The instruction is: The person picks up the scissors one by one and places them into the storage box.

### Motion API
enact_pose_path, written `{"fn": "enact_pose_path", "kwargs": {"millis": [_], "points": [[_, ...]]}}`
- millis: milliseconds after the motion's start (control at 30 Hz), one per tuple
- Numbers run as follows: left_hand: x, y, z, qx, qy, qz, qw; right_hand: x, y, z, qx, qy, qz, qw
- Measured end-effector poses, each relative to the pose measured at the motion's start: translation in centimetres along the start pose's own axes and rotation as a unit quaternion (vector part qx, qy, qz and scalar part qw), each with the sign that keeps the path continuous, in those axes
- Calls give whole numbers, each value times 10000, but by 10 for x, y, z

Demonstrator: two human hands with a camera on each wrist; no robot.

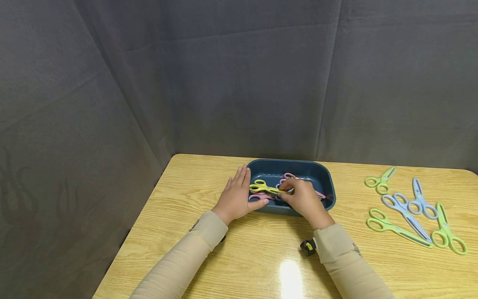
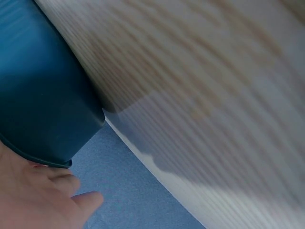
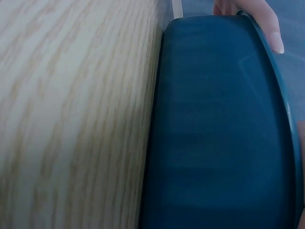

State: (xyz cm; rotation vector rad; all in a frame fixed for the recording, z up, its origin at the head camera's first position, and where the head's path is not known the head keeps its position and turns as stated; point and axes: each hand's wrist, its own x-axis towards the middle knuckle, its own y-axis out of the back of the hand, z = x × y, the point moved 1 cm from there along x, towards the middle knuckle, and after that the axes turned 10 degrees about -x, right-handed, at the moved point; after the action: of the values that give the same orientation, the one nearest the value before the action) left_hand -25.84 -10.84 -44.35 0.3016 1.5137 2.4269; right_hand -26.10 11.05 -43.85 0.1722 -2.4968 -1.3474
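Note:
A dark blue plastic bin (image 1: 329, 176) holds several pairs of scissors. My left hand (image 1: 235, 198) rests on the bin's left end with its fingers straight and the thumb over the front rim. Inside the bin, my right hand (image 1: 305, 200) pinches yellow-green scissors (image 1: 261, 187) near the blade end, their handles pointing left. Under them lie pink scissors (image 1: 257, 196); more pink handles (image 1: 288, 175) show behind. The left wrist view has the bin's outer wall (image 2: 43, 86) beside the left hand (image 2: 35, 202). In the right wrist view, the bin's side (image 3: 219, 119) hides most of the right hand.
On the wooden table (image 1: 209, 174), to the right of the bin, lie green scissors (image 1: 381, 181), blue scissors (image 1: 419, 197) and several others in a loose, partly overlapping group. A dark grey curtain (image 1: 246, 91) hangs behind the table and along its left side.

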Motion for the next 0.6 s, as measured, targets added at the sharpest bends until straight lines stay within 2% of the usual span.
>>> {"fn": "enact_pose_path", "kwargs": {"millis": [267, 600], "points": [[-1, 2, 2, -106, -9, 11, 9999, 0, 0, 0, 143, 199, -179, 9995], [-3, 3, 3, -252, -25, 32, 9997, 1, 0, 0, 166, 118, -423, 9989]]}}
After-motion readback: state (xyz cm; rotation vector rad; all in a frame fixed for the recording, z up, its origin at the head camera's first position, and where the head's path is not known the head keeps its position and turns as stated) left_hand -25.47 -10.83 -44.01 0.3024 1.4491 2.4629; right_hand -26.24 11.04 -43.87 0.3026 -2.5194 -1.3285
